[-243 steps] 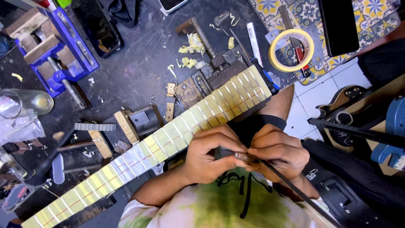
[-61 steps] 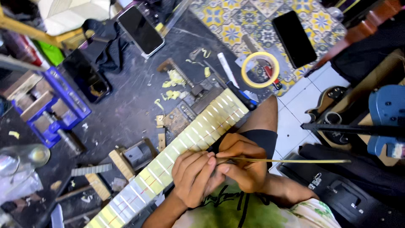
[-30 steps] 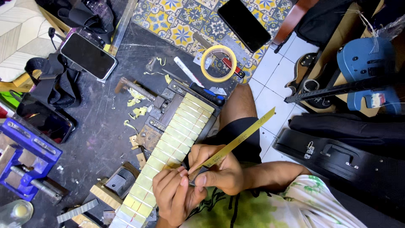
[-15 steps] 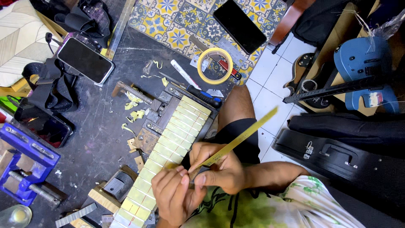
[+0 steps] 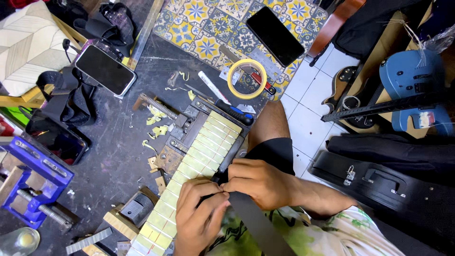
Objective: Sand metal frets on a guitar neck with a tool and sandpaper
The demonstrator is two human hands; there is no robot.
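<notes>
Taped fretboard (image 5: 199, 161) under both hands (image 5: 227, 199)

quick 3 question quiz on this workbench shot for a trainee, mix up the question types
1. True or false: the roll of yellow tape lies flat beyond the taped guitar fretboard, apart from both hands.
2. What are the left hand and right hand pinching between them?
A. a flat dark strip
B. a phone
C. the blue vise
3. Fill in: the blue-handled tool rests at the fretboard's ____ end, away from the person.

Key:
1. True.
2. A: both hands meet on the flat dark strip, at the fretboard's edge.
3. Far.
</notes>
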